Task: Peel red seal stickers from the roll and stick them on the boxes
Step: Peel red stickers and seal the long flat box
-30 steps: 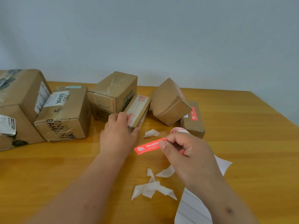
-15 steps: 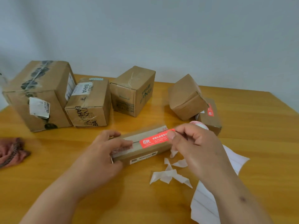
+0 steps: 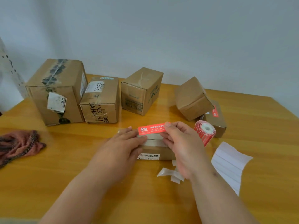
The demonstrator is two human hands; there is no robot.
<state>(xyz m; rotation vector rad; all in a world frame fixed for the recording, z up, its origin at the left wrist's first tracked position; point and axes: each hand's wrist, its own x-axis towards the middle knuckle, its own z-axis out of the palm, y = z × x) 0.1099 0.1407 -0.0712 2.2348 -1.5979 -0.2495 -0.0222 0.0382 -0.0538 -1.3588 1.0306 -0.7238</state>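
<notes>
Left hand [image 3: 124,143] now lies flat with straight fingers on the small flat brown cardboard box [image 3: 155,150], which it has pulled in from the back row to the near table [image 3: 48,175]. Right of those fingers, the right hand [image 3: 181,143] pinches the red rectangular seal sticker [image 3: 151,128], now hovering over the box top instead of mid-air. Likely pressing comes next. Red sticker roll [image 3: 204,131] stands right of the right fingers.

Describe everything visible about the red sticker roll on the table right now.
The red sticker roll is a coil of red seal stickers with white print wound round a white hollow core. It lies on its side on the glossy wooden table, its open end turned up toward the camera, a loose red tail hanging at its lower edge. It sits beside a small brown cardboard box; neither hand touches it.
</notes>
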